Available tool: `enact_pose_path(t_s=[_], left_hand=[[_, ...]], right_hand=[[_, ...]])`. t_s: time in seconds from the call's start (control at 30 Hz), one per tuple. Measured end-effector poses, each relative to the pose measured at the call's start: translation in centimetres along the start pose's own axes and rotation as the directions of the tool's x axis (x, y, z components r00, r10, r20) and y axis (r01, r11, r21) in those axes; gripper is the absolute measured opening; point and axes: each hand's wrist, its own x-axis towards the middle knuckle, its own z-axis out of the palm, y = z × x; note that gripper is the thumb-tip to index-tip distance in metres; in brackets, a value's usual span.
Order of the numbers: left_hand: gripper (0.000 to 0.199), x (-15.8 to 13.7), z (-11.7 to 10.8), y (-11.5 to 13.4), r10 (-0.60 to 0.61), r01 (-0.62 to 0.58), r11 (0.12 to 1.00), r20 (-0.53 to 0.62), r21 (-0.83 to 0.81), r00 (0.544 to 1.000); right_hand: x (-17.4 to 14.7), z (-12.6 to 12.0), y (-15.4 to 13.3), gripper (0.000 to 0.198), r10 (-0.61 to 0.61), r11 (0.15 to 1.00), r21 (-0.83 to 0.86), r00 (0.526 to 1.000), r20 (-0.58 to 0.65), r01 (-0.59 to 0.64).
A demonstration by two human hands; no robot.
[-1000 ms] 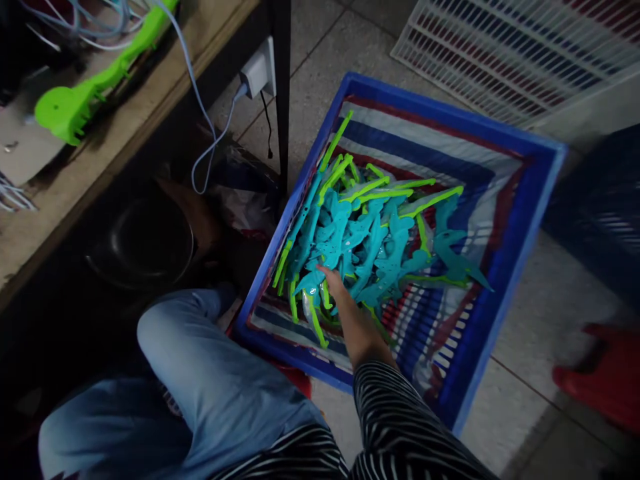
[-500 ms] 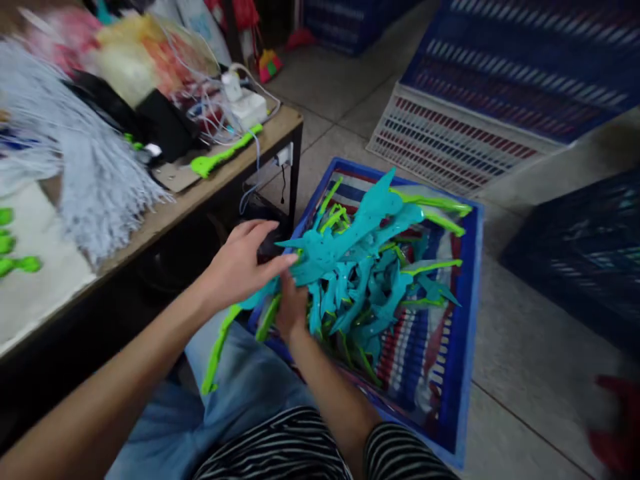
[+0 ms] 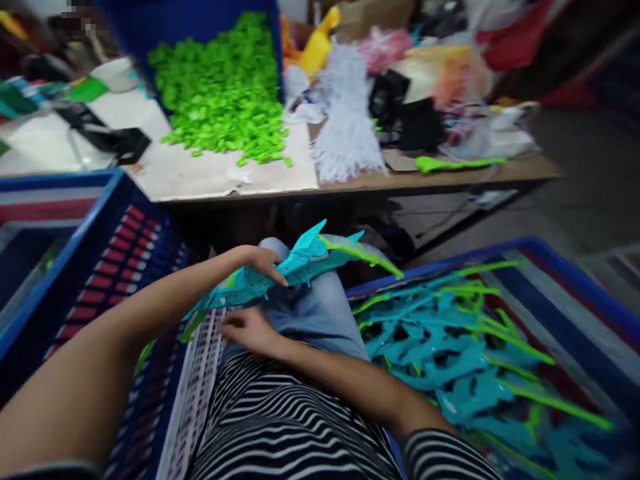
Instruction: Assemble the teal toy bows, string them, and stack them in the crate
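A long turquoise plastic part with lime-green strips lies across my lap area, its pointed fins facing up. Around its middle my left hand is closed, thumb on the near side. Just below it, in front of my striped shirt, is my right hand; its fingers are loosely bent with a gap by the thumb, and nothing shows in them. To the right, a blue crate holds a heap of similar turquoise and green parts.
Ahead stands a worktable with a blue bin spilling small lime-green pieces. White strands, bags and a long green piece lie farther right. At my left is another blue crate over a white crate.
My view has turned left from the crate toward the table. The turquoise part has come away from the crate to my lap in my left hand; my right hand now sits below it.
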Motion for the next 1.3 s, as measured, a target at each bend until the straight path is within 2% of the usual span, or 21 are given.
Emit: enact_pose_path(t_s=[0.03,0.1,0.13,0.17,0.23,0.27,0.3,0.37,0.47,0.57,0.63,0.7,0.8,0.83,0.93,0.97,1.07,1.1,1.17,1.23,1.3], left_hand=[[0.063,-0.1,0.9,-1.4,-0.006,0.006,1.0,0.007,-0.031,1.0],[0.068,-0.1,2.1,-3.4,0.025,-0.024,0.994,0.008,-0.102,1.0],[0.069,-0.1,2.6,-4.0,0.05,-0.05,0.991,-0.007,-0.124,0.999],[0.069,-0.1,2.9,-4.5,0.068,-0.071,0.989,-0.03,-0.133,0.997],[0.062,0.0,3.4,-5.0,0.086,-0.095,0.988,-0.082,-0.118,0.993],[0.058,-0.1,3.6,-5.1,0.085,-0.096,0.99,-0.108,-0.101,0.99],[0.055,-0.1,3.9,-5.3,0.074,-0.086,0.993,-0.135,-0.082,0.988],[0.05,-0.1,4.4,-5.5,0.045,-0.055,0.998,-0.193,-0.044,0.98],[0.046,0.1,5.0,-6.0,0.011,-0.009,1.0,-0.297,0.006,0.955],[0.042,0.6,5.2,-6.6,-0.015,0.026,0.999,-0.392,0.023,0.92],[0.038,1.1,5.0,-6.9,-0.003,0.03,0.998,-0.447,0.052,0.895],[0.034,1.8,4.7,-7.0,0.063,0.003,0.992,-0.511,0.128,0.858],[0.031,3.0,4.7,-6.6,0.139,-0.008,0.977,-0.612,0.212,0.779],[0.031,3.4,4.8,-6.3,0.133,0.005,0.978,-0.637,0.211,0.76],[0.036,4.2,6.2,-4.8,0.079,0.052,0.986,-0.725,0.157,0.684],[0.045,4.3,7.0,-4.4,0.074,0.059,0.988,-0.768,0.145,0.637],[0.067,3.7,10.0,-3.4,0.113,0.058,0.985,-0.869,0.16,0.482],[0.068,3.3,11.1,-3.3,0.143,0.047,0.982,-0.876,0.185,0.461],[0.063,2.4,13.2,-3.2,0.2,0.009,0.973,-0.857,0.232,0.476],[0.057,1.6,14.7,-3.2,0.234,-0.037,0.967,-0.821,0.252,0.521],[0.061,1.3,15.4,-3.1,0.229,-0.069,0.971,-0.798,0.23,0.557]], right_hand=[[-0.1,-1.4,0.0,0.026,-0.071,0.981,-0.177,0.996,0.06,0.081],[0.6,-5.2,-0.1,0.024,-0.155,0.911,-0.376,0.985,0.075,0.171],[1.4,-7.3,-0.2,0.026,-0.261,0.745,-0.616,0.962,0.086,0.257],[2.3,-9.2,-0.3,0.032,-0.308,0.555,-0.763,0.934,0.181,0.331],[4.1,-12.2,-0.3,0.048,-0.272,0.211,-0.854,0.867,0.417,0.476],[4.8,-13.2,-0.3,0.052,-0.205,0.098,-0.844,0.841,0.501,0.527],[5.1,-13.8,-0.4,0.051,-0.133,0.02,-0.829,0.824,0.551,0.558],[4.8,-14.5,-0.7,0.042,-0.005,-0.058,-0.814,0.815,0.58,0.578],[2.1,-15.4,-1.4,0.041,0.148,-0.037,-0.828,0.822,0.549,0.559],[-1.5,-17.5,-1.9,0.046,0.254,0.01,-0.905,0.874,0.413,0.425],[-2.8,-19.4,-2.2,0.045,0.286,0.046,-0.935,0.892,0.351,0.353],[-1.9,-20.9,-2.8,0.038,0.255,0.132,-0.928,0.893,0.371,0.348],[4.3,-21.8,-4.3,0.026,0.007,0.225,-0.898,0.921,0.39,0.379],[7.4,-21.8,-4.9,0.027,-0.121,0.209,-0.905,0.928,0.351,0.37],[18.1,-21.5,-6.4,0.03,-0.299,0.161,-0.95,0.93,0.212,0.268],[21.4,-21.4,-6.6,0.031,-0.326,0.148,-0.966,0.933,0.155,0.212],[28.6,-21.4,-6.6,0.034,-0.25,0.128,-0.987,0.966,0.06,0.094],[29.9,-21.5,-6.5,0.031,-0.223,0.119,-0.989,0.973,0.056,0.084],[31.2,-21.8,-6.4,0.026,-0.215,0.107,-0.991,0.975,0.061,0.085],[31.5,-22.2,-6.6,0.025,-0.234,0.111,-0.991,0.971,0.045,0.073],[31.3,-22.6,-7.2,0.026,-0.198,0.136,-0.99,0.98,0.014,0.041]])
